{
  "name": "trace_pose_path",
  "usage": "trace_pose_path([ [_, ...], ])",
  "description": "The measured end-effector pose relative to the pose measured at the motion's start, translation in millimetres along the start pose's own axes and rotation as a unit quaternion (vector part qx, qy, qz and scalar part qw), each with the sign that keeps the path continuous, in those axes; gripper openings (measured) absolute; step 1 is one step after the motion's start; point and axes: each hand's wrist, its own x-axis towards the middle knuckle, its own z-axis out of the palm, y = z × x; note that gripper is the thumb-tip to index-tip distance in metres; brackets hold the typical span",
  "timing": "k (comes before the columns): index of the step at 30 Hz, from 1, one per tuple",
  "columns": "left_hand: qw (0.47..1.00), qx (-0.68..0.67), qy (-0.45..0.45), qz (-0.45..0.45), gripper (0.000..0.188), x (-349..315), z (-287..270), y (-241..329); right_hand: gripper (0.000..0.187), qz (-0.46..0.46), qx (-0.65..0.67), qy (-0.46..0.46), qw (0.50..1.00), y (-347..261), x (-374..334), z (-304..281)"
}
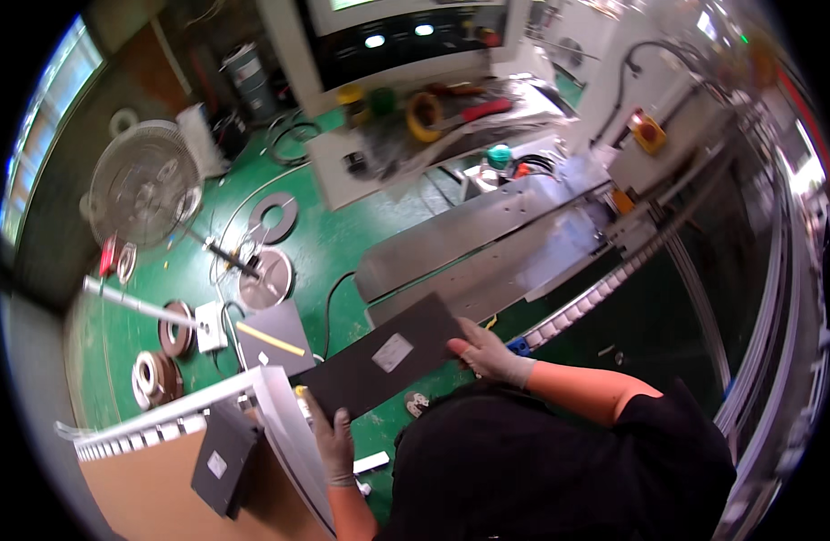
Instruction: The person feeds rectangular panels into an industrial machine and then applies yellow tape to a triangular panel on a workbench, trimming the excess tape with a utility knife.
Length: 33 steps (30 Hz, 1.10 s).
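Note:
A long dark grey panel (pixel 361 365) with a white label spans my two gloved hands, slanting up to the right. My right hand (pixel 491 353) grips its right end, thumb on the top face and the other fingers partly hidden. At the panel's lower left end, my left hand (pixel 332 442) holds the edge, with thumb and fingers on either side of the corner. Close by on the left, more dark panels (pixel 225 458) lie stacked on a brown board. To the panel's upper right is the metal bed of a machine (pixel 460 252).
A standing fan (pixel 147 185), rolls of edge tape (pixel 156 379) and a grey ring (pixel 272 218) are on the green floor at left. Ahead stands a cluttered bench (pixel 343 176) with tape and tools. A roller rail (pixel 595 302) runs along the right, below an emergency-stop box (pixel 647 133).

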Motion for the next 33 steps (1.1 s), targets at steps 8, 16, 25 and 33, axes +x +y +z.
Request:
trace_pose_path([
  [8,0.898,0.221,-0.292,0.244,0.081,90.6,107.0,90.9,0.048,0.083,0.326,0.257,0.906,36.3,-33.7,-115.4],
  [16,0.894,0.281,-0.236,0.257,0.076,119.3,205.3,130.8,0.07,0.026,0.42,0.277,0.864,59.4,-27.1,-119.1],
  [25,0.854,0.193,-0.375,0.303,0.079,146.2,295.2,182.6,0.08,-0.04,0.461,0.259,0.848,97.2,-27.3,-193.8],
  [33,0.83,0.176,-0.379,0.37,0.066,151.5,426.3,255.8,0.073,-0.058,0.409,0.358,0.837,151.6,-21.2,-298.0],
])
